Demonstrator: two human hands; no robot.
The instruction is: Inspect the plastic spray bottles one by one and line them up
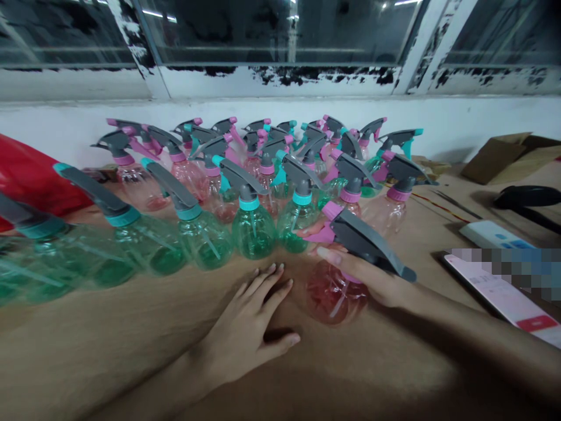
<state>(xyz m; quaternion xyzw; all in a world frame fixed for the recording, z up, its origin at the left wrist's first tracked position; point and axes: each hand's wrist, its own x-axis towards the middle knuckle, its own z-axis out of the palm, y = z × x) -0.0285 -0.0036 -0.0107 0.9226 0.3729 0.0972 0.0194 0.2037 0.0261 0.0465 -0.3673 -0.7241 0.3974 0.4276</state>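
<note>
My right hand [372,272] is closed around the neck of a clear pink spray bottle [333,295] with a grey and pink trigger head. Its base is at the table surface, and the head leans to the right. Flat on the wooden table [166,345], with fingers spread, lies my left hand [249,321], holding nothing. Just beyond its fingertips stands a green spray bottle [254,231] with a turquoise collar. Beside that one is another green spray bottle [300,225], partly behind my right fingers.
More green spray bottles [204,242] line the left side, with several pink spray bottles [186,175] behind them. A red bag [35,169] sits far left. On the right are a phone [495,292], tweezers [460,203], a black object [526,196] and a cardboard box [504,155].
</note>
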